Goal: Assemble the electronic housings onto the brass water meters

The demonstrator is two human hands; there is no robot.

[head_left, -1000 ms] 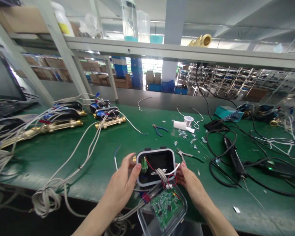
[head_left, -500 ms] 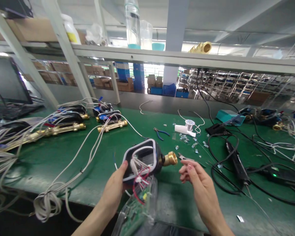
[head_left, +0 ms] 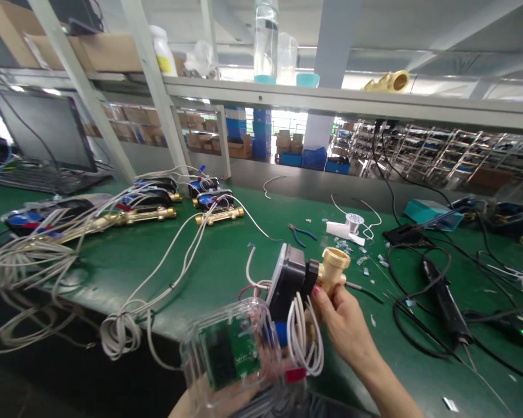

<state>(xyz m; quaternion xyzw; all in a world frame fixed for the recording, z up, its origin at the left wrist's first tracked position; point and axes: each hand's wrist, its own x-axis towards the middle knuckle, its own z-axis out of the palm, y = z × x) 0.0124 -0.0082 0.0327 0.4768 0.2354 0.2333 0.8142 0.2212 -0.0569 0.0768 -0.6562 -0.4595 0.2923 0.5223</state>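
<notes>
A water meter with a black housing [head_left: 292,273] and a brass threaded pipe body [head_left: 333,270] is held up over the bench edge, turned on its side. My right hand [head_left: 346,322] grips the brass body, thumb on the near side. My left hand [head_left: 261,368] is at the meter's lower end, seen partly through a clear plastic cover; its fingers are mostly hidden. That clear cover [head_left: 192,354], with a green circuit board [head_left: 233,351] inside, hangs in front of the meter. A coiled white cable [head_left: 303,337] with a red tag [head_left: 295,375] dangles beside it.
More brass meters [head_left: 220,216] with long white cables lie at left, near a monitor [head_left: 43,130]. Blue-handled pliers [head_left: 303,235], a solder spool [head_left: 354,220] and small clear pieces lie beyond my hands. A black corded tool [head_left: 444,302] and loops of cable lie at right.
The meter has turned from showing its open housing to standing side-on. My right hand, free before, has closed on its brass body. The clear cover has swung up into view, and the camera view has shifted left.
</notes>
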